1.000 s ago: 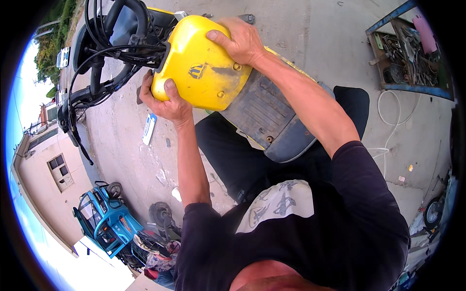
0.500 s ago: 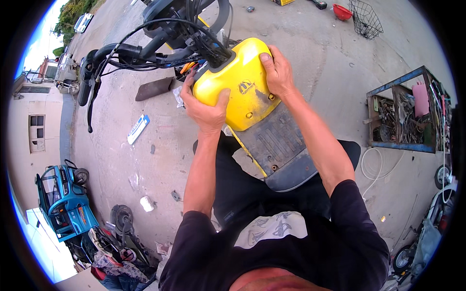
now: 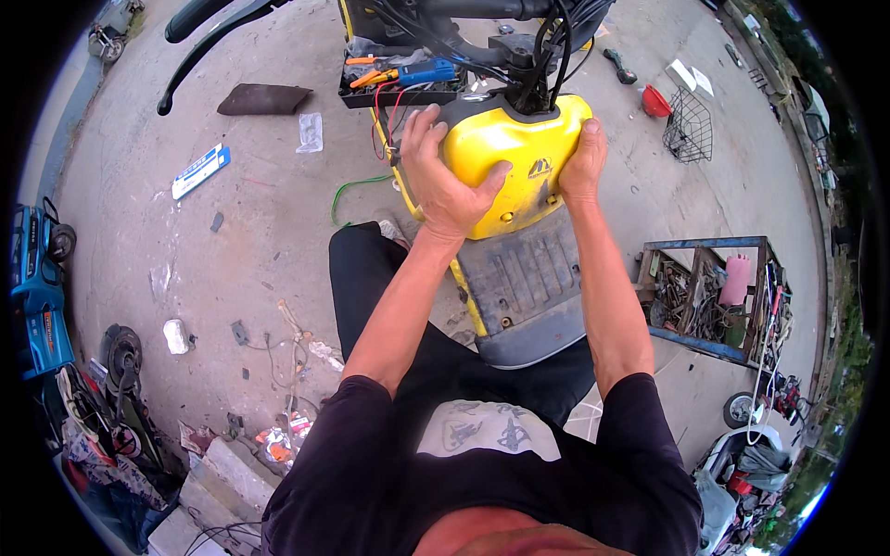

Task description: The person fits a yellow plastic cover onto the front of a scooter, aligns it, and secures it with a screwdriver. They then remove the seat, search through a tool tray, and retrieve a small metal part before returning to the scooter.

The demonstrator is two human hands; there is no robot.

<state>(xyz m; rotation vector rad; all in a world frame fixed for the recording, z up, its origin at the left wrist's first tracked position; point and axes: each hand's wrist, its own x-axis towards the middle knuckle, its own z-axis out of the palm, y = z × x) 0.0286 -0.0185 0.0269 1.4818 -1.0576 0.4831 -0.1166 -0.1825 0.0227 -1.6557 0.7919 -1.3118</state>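
A yellow scooter front panel [image 3: 519,153] sits below the black handlebar column with its bundle of cables [image 3: 547,51]. My left hand [image 3: 440,171] grips the panel's left side, thumb across its face. My right hand [image 3: 584,162] clasps its right edge. Under the panel lies the grey ribbed footboard [image 3: 524,287]. Behind the panel an opened compartment shows loose red, orange and blue wires [image 3: 399,74].
A blue metal cart [image 3: 709,296] full of tools and parts stands at the right. A red bowl [image 3: 655,102] and a wire basket [image 3: 688,125] lie on the concrete beyond. A blue vehicle [image 3: 37,278] and scattered debris are at the left.
The view has swung so the scooter now sits straight ahead. Both hands stayed on the yellow panel, now gripping its two sides below the handlebars.
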